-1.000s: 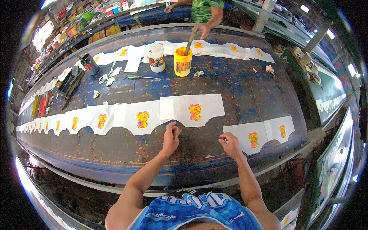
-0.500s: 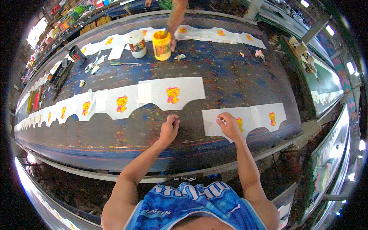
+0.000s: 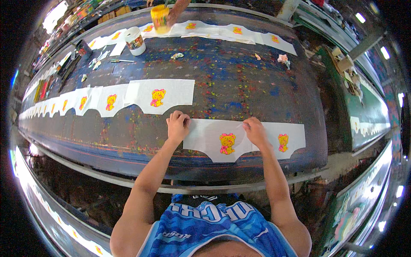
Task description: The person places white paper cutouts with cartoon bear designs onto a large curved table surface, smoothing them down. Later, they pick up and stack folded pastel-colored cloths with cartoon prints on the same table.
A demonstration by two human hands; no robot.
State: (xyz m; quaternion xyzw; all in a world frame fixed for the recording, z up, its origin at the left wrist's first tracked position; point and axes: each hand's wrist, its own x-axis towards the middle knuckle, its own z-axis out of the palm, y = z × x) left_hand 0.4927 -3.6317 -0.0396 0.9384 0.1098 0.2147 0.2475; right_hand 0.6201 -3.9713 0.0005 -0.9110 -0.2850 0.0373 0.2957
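Two white cut fabric pieces with printed yellow-and-pink bears lie end to end on the dark table before me, their edges overlapping. My left hand is closed at the upper left corner of the left fabric piece, its fingertips curled over the edge. Near that piece's upper right corner, my right hand pinches the fabric, where faint creases show. Under my right wrist the second fabric piece begins and extends to the right. Left of my left hand, a longer row of matching printed pieces runs away across the table.
Across the table, another person's hand holds a yellow tub above a far row of printed pieces. A white tub, a dark container, a thin tool and crumpled scraps sit on the paint-spotted table.
My left hand has come to the left piece's corner, and my right hand has shifted to its upper right. The other person's hand has carried the yellow tub farther off. My view has shifted.
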